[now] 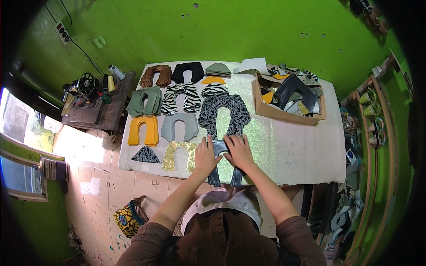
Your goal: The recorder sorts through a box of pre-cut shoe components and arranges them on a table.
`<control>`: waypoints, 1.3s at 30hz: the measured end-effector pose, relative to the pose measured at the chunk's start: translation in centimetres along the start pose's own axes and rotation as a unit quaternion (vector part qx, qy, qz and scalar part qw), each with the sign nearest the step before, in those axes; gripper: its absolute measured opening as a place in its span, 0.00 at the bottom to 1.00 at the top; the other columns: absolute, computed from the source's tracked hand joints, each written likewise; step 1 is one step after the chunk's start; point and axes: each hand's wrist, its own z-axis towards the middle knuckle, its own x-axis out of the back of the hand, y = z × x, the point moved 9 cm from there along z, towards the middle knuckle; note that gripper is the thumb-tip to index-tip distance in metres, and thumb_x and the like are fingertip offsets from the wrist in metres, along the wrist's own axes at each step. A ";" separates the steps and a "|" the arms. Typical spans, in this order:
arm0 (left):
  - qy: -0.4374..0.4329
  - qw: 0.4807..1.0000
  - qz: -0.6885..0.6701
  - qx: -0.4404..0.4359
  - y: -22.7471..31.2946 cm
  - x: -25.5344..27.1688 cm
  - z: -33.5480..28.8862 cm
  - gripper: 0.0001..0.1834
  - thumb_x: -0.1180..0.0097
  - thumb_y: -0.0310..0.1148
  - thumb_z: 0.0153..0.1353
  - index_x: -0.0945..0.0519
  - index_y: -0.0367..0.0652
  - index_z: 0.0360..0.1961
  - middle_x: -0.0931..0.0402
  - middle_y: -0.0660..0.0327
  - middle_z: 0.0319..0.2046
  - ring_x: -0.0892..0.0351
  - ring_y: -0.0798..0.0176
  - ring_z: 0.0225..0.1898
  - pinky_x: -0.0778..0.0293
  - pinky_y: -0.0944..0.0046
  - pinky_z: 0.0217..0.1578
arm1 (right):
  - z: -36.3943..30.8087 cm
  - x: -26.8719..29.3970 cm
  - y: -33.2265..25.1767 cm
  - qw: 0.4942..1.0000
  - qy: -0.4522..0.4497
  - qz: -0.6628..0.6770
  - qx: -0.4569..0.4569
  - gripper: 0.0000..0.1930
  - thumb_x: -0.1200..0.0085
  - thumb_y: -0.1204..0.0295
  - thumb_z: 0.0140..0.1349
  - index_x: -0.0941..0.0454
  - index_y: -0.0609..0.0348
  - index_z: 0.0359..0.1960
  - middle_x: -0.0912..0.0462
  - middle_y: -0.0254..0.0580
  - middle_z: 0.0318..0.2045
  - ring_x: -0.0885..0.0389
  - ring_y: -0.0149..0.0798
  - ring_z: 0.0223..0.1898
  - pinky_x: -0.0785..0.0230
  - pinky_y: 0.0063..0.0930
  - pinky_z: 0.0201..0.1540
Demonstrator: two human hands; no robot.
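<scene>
My left hand [205, 156] and my right hand [239, 154] lie on a dark blue-grey horseshoe-shaped piece [214, 177] at the table's front edge. Their fingers are stretched out over its top, thumbs near its inner curve, and they partly hide it. Directly beyond is a stack of black-patterned horseshoe pieces [206, 113]. To the left lie a gold glitter piece [168, 157], a light grey one [167, 128], yellow ones [135, 133] and a patterned triangular piece [145, 155]. Zebra-striped pieces [169, 102] and green ones [137, 104] sit farther back.
A cardboard box [288, 114] filled with offcuts stands at the table's back right. Brown spotted [148, 75] and black pieces [180, 72] line the far edge. A sewing machine [86, 84] is at the left. A patterned bag [128, 218] rests on the floor; a shoe rack [390, 146] stands right.
</scene>
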 end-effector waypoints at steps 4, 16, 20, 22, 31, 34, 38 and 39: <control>0.034 0.999 0.029 -0.011 0.3 1.0 -0.9 0.51 0.37 0.49 0.44 0.48 0.33 0.63 0.46 0.39 0.59 0.38 0.43 0.55 0.38 0.53 0.53 | -3.1 0.7 1.8 0.985 0.075 -0.018 -0.155 0.40 0.40 0.60 0.48 0.45 0.57 0.62 0.40 0.58 0.56 0.40 0.56 0.58 0.53 0.54 0.61; 0.040 0.999 -0.024 0.007 0.0 -0.9 -2.2 0.42 0.40 0.39 0.46 0.42 0.31 0.59 0.45 0.38 0.57 0.37 0.41 0.50 0.37 0.51 0.51 | -5.5 -0.9 1.9 0.972 0.112 0.024 -0.207 0.31 0.44 0.67 0.49 0.37 0.62 0.56 0.38 0.65 0.52 0.37 0.60 0.52 0.42 0.46 0.54; 0.040 0.999 -0.024 0.012 0.1 -0.9 -2.3 0.41 0.41 0.38 0.43 0.40 0.30 0.58 0.43 0.38 0.56 0.37 0.40 0.50 0.38 0.51 0.51 | -5.6 -1.0 1.7 0.971 0.108 0.017 -0.211 0.30 0.45 0.69 0.47 0.36 0.62 0.55 0.37 0.65 0.51 0.36 0.60 0.50 0.41 0.45 0.53; 0.043 0.999 -0.014 0.013 0.1 -0.8 -2.3 0.40 0.41 0.38 0.44 0.39 0.31 0.58 0.44 0.38 0.57 0.36 0.42 0.49 0.37 0.52 0.50 | -5.7 -1.0 1.7 0.971 0.103 0.024 -0.212 0.30 0.45 0.69 0.47 0.36 0.62 0.55 0.37 0.65 0.51 0.37 0.60 0.51 0.42 0.46 0.53; 0.073 0.995 0.055 -0.040 1.6 -0.6 -2.6 0.36 0.48 0.47 0.53 0.37 0.36 0.59 0.47 0.45 0.62 0.46 0.47 0.62 0.47 0.48 0.59 | -5.5 -1.6 1.1 0.984 0.054 -0.043 -0.164 0.33 0.51 0.56 0.55 0.40 0.59 0.61 0.46 0.56 0.63 0.47 0.56 0.63 0.55 0.58 0.60; 0.051 0.996 0.063 -0.039 1.8 -1.7 -2.8 0.34 0.52 0.50 0.56 0.37 0.39 0.59 0.47 0.47 0.63 0.48 0.48 0.64 0.51 0.47 0.61 | -5.7 -2.5 1.6 0.985 0.000 -0.048 -0.168 0.34 0.54 0.52 0.57 0.42 0.59 0.62 0.47 0.50 0.65 0.51 0.54 0.65 0.60 0.64 0.60; 0.067 0.995 0.073 -0.015 2.4 -1.3 -2.4 0.34 0.52 0.51 0.57 0.36 0.40 0.59 0.46 0.46 0.62 0.48 0.48 0.64 0.52 0.45 0.60 | -5.5 -1.9 2.5 0.986 0.010 -0.006 -0.165 0.31 0.57 0.53 0.60 0.40 0.57 0.61 0.45 0.49 0.64 0.50 0.54 0.65 0.64 0.64 0.61; 0.081 0.995 0.058 -0.015 3.1 -0.4 -2.0 0.33 0.51 0.48 0.57 0.35 0.39 0.58 0.46 0.45 0.62 0.48 0.47 0.64 0.52 0.44 0.60 | -5.3 -1.1 2.8 0.988 0.015 0.030 -0.154 0.30 0.57 0.54 0.60 0.39 0.57 0.60 0.44 0.49 0.63 0.51 0.54 0.65 0.65 0.63 0.62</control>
